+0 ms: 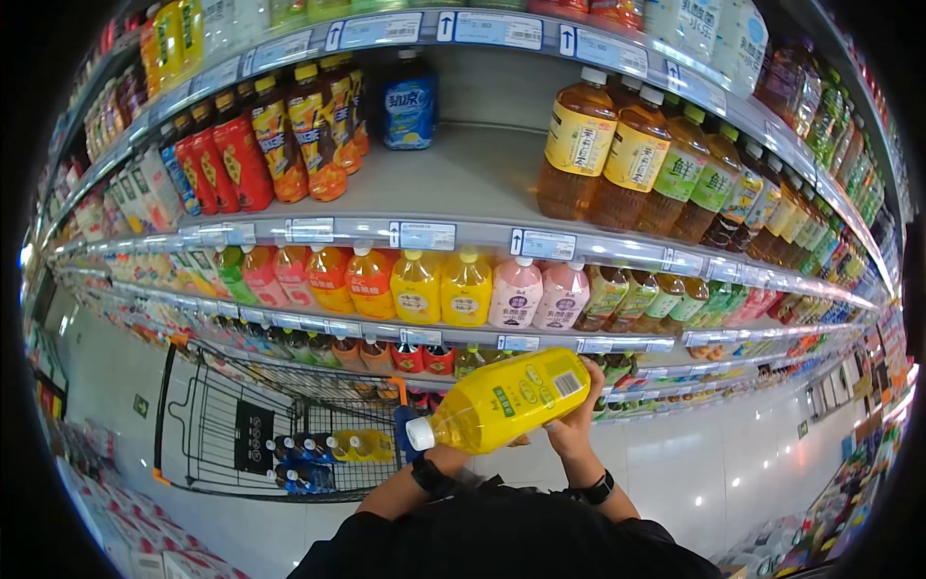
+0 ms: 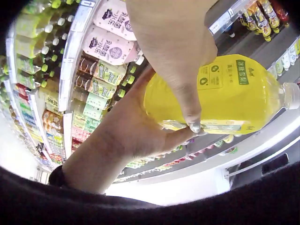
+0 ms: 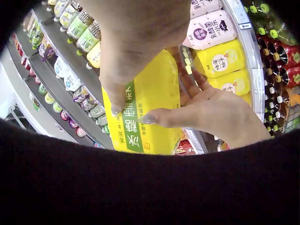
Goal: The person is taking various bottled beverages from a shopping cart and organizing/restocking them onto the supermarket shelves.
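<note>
A large yellow drink bottle [image 1: 516, 400] lies tilted between my two hands, its white cap [image 1: 421, 433] toward the lower left in the head view. My right hand [image 1: 576, 425] grips the base end, thumb on the label side. My left hand [image 3: 211, 110] holds the bottle's side, with its thumb across the label in the right wrist view. From the head, most of that hand is hidden under the bottle. A barcode [image 1: 567, 384] shows near the base. Both thumbs lie close together on the bottle in the left wrist view.
A black wire shopping cart [image 1: 254, 436] stands at left, with blue bottles [image 1: 313, 449] and yellow bottles [image 1: 362, 445] inside. Ahead, curved store shelves [image 1: 473, 183] carry rows of drinks, including yellow bottles [image 1: 417, 289], pink bottles [image 1: 517, 293] and amber tea bottles [image 1: 577, 145]. Stacked goods [image 1: 135, 531] stand at lower left.
</note>
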Demonstrator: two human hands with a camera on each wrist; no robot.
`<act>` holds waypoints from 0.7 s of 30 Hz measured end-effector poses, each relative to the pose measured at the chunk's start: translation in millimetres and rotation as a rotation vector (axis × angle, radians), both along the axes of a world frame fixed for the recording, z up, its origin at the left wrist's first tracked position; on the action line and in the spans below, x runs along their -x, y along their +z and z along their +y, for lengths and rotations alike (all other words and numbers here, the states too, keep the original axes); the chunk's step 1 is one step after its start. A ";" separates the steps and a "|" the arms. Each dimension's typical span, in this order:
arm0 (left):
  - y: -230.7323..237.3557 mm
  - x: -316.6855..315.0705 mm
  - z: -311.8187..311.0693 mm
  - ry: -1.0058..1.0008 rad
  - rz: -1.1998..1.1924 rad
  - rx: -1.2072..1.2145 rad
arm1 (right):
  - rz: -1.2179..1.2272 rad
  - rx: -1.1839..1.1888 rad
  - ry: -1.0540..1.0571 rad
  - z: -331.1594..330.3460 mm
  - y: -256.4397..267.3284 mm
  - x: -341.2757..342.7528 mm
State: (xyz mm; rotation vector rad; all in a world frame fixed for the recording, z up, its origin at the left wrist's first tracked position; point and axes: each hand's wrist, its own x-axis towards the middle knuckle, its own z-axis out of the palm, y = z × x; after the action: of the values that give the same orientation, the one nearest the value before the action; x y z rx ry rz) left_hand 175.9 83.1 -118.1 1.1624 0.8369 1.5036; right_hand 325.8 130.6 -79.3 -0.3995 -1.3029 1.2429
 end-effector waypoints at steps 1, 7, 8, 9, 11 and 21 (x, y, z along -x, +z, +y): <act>3.5 0.8 -1.0 -0.007 -0.008 0.002 | 0.008 0.001 0.051 2.6 2.2 1.4; 40.9 6.1 -0.7 0.207 0.208 -0.168 | -0.111 -0.071 0.152 25.4 4.5 -8.3; 46.8 10.7 0.4 0.291 0.443 -0.284 | -0.117 -0.077 0.170 28.3 4.9 -8.4; 50.7 15.3 0.9 0.372 0.681 -0.402 | -0.110 -0.050 0.205 28.7 7.6 -7.2; 25.4 36.0 16.7 0.380 0.889 -0.373 | -0.087 -0.001 0.265 28.7 13.9 -3.4; 35.9 48.3 29.8 0.435 0.944 -0.583 | -0.160 -0.078 0.235 42.4 2.3 -7.1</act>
State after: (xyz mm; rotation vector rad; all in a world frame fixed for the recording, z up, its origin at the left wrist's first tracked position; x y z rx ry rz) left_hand 127.6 112.9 -82.2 2.3311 1.3795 1.5691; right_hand 332.9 173.0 -77.0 -0.3006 -1.5644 1.3718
